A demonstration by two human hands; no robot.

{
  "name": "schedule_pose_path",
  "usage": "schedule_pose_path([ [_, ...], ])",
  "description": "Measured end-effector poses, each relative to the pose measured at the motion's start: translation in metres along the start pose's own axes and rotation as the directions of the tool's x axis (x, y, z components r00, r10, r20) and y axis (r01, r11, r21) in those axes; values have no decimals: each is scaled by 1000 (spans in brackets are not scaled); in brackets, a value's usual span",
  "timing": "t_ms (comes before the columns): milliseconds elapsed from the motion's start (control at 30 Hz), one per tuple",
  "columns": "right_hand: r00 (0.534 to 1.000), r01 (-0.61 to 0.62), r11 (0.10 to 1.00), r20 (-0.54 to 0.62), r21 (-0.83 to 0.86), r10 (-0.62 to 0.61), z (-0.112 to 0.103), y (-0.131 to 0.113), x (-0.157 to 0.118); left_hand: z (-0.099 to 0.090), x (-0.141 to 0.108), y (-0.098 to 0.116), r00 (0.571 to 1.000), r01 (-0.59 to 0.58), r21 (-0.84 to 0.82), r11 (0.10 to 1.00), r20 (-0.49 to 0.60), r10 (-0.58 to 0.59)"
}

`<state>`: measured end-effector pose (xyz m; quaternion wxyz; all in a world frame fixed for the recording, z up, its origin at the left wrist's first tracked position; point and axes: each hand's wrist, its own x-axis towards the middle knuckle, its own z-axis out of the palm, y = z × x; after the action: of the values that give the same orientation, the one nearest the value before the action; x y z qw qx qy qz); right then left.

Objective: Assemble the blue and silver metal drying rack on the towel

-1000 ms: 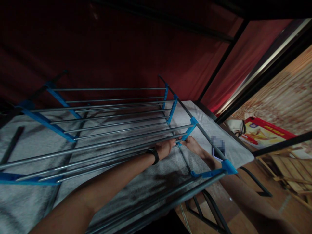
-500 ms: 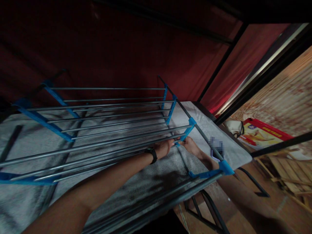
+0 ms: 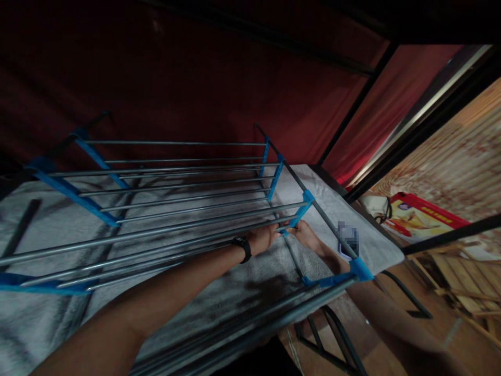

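A rack of grey metal tubes [image 3: 172, 228] and blue plastic brackets lies on a grey blanket [image 3: 238, 292]. My left hand [image 3: 263, 239], below a black wristwatch [image 3: 242, 249], is closed around the right end of a lower tube [image 3: 211, 242]. Facing it, my right hand [image 3: 307, 236] pinches the lower part of a blue bracket [image 3: 300, 213], where the tube end meets it. The fingertips of both hands almost touch, and the joint between them is partly hidden. Beneath my right forearm, another blue bracket [image 3: 362, 269] sits on the dark side pole [image 3: 326, 216].
A phone-like object [image 3: 348, 245], partly pixelated, lies on the blanket by the side pole. Dark frame posts [image 3: 360, 120] and a red curtain [image 3: 188, 78] enclose the back. Beyond are a red and yellow box [image 3: 422, 216], wooden slats [image 3: 462, 277] and a black metal leg [image 3: 407, 292].
My hands stay at the same joint, with only a very slight shift of the fingers. The view has moved a little; the rack looks the same.
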<state>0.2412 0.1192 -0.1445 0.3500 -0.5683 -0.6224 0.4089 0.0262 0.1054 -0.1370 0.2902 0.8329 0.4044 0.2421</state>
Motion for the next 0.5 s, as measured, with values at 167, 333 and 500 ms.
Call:
schedule_pose_path([
  [167,998,35,998,46,-56,-33,0,4,2,-11,-23,6,994,51,189,981,81,-68],
  [333,998,38,994,43,-99,-34,0,7,3,-33,-67,20,988,-5,352,936,143,-49],
  [500,989,48,997,142,-65,-39,-4,-9,-3,-102,-109,62,967,-59,387,920,253,-44],
])
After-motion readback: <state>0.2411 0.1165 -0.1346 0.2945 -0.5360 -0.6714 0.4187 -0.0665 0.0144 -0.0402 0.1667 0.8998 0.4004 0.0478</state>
